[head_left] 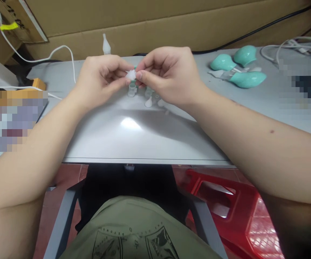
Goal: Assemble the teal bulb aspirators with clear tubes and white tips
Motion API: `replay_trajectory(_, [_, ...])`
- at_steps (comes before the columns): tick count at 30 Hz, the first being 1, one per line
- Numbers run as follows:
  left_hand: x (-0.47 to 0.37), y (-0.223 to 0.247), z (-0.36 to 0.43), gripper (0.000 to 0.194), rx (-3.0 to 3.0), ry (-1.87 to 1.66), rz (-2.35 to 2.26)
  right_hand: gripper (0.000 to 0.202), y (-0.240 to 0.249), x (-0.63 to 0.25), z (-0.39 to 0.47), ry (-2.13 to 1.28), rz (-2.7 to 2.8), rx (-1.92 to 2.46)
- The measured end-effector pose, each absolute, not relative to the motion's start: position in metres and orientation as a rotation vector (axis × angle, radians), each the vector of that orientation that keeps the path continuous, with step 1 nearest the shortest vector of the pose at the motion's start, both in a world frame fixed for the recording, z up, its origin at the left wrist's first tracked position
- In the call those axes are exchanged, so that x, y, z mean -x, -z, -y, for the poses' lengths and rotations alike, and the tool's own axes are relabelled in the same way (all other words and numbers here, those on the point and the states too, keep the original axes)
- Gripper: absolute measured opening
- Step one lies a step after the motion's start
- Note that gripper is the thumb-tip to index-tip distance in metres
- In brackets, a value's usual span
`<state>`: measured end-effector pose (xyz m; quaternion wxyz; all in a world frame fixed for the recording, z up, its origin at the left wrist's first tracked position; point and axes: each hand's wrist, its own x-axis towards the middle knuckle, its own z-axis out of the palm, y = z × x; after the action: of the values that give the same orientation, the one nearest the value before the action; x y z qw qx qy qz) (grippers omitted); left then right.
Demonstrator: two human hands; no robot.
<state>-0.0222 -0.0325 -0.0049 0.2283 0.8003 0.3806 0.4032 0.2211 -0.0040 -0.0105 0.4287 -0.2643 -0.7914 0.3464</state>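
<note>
Above the far part of the grey table (98, 140), my left hand (98, 79) and my right hand (171, 73) meet at their fingertips. Both pinch a small translucent white piece (131, 75), its shape partly covered by the fingers. Just below them stands a clear plastic cylinder (131, 90), with another clear part (148, 92) beside it. A white teardrop-shaped tip (149, 102) lies nearer to me, close to a second small white part (161, 103) under my right hand. Behind my left hand rises a white pointed nozzle (106, 45). Something green shows behind the fingertips.
Several glossy mint-green bulbs (248, 79) lie at the right, one fitted with a clear pointed tube. White cables (282, 48) are coiled at the far right. A white cord (63, 46) loops at the left. Cardboard (155, 28) backs the table. A red stool (241, 208) stands below.
</note>
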Motion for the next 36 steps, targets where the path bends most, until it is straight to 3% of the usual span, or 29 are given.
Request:
replay_trajectory(6, [0.023,0.001,0.035,0.041,-2.284,-1.070,-1.166,0.019,0.006,-0.227,0.006,-0.525,2.182,0.820])
replay_trajectory(13, [0.024,0.007,0.032,0.065,-2.307,-1.142,-1.111,0.023,-0.001,-0.225,0.009,-0.399,2.299,0.909])
replay_trajectory(18, [0.026,0.008,0.035,0.059,-2.305,-1.155,-1.162,0.013,0.001,-0.223,0.011,-0.353,2.246,0.803])
replay_trajectory(22, [0.029,0.010,0.036,0.050,-2.307,-1.141,-1.144,0.027,0.003,-0.222,0.010,-0.688,2.156,0.727])
replay_trajectory(27, [0.031,0.011,0.035,0.054,-2.327,-1.148,-1.156,0.060,0.011,-0.217,0.001,-1.021,2.000,0.644])
replay_trajectory(36, [0.033,0.009,0.034,0.050,-2.380,-1.183,-1.145,0.070,0.007,-0.217,-0.001,-1.219,1.945,0.703])
